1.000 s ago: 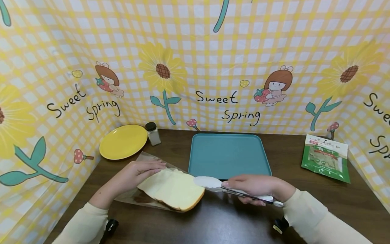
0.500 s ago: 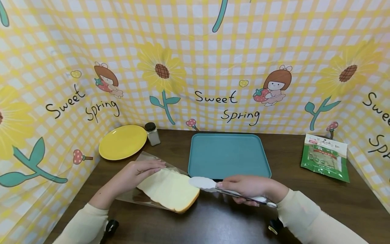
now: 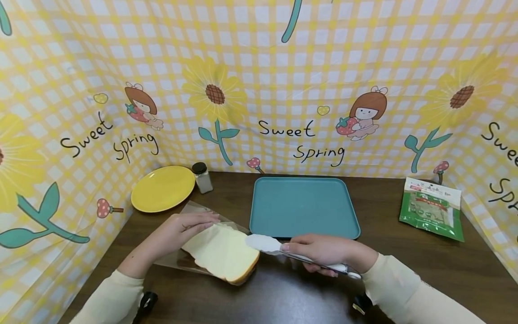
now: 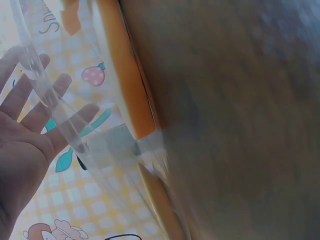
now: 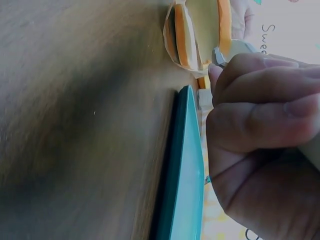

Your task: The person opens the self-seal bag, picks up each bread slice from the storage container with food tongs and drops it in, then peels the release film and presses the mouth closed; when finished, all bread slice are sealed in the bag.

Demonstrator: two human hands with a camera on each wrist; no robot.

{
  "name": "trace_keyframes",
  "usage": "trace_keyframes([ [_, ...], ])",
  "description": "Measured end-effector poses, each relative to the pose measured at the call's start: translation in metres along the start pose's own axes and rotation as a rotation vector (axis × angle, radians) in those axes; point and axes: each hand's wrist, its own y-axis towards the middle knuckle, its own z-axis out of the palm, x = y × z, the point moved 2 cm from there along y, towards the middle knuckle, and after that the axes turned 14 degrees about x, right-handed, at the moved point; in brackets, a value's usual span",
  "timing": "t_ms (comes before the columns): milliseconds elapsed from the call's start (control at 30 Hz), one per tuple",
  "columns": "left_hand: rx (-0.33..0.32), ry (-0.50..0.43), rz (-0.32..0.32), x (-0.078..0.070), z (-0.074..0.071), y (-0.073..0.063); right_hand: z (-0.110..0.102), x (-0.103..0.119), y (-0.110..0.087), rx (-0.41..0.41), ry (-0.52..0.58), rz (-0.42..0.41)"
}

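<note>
My right hand [image 3: 323, 249] grips a pair of tongs [image 3: 265, 243] with white tips. The tips hold the right edge of a bread slice [image 3: 230, 256], raised above another slice [image 5: 185, 40] that lies in the mouth of a clear plastic bag [image 3: 174, 261]. The held slice's far end overlaps the bag. My left hand [image 3: 190, 227] is at the bag's upper edge; in the left wrist view its fingers [image 4: 62, 85] are extended and spread behind the clear film. Crust of the lower bread [image 4: 120, 70] shows beside that hand.
A teal tray [image 3: 303, 207] lies behind my right hand. At the back left are a yellow plate [image 3: 163, 189] and a black-lidded jar [image 3: 203, 179]. A green and white packet [image 3: 430, 209] lies at right. Patterned cloth [image 3: 283, 90] walls the dark wooden table [image 3: 291, 297].
My right hand has moved left with the tongs, carrying the bread slice a little further left over the bag. The left hand has stayed in place.
</note>
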Motion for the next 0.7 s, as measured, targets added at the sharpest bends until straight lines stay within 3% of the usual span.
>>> trace_keyframes([
  [400,-0.011,0.005,-0.021,-0.001,0.0,0.001,0.008,0.002,0.01,-0.036,0.03,-0.017],
  [700,-0.025,0.026,-0.033,0.0,-0.001,0.001,0.011,0.0,0.02,-0.012,0.067,-0.063],
])
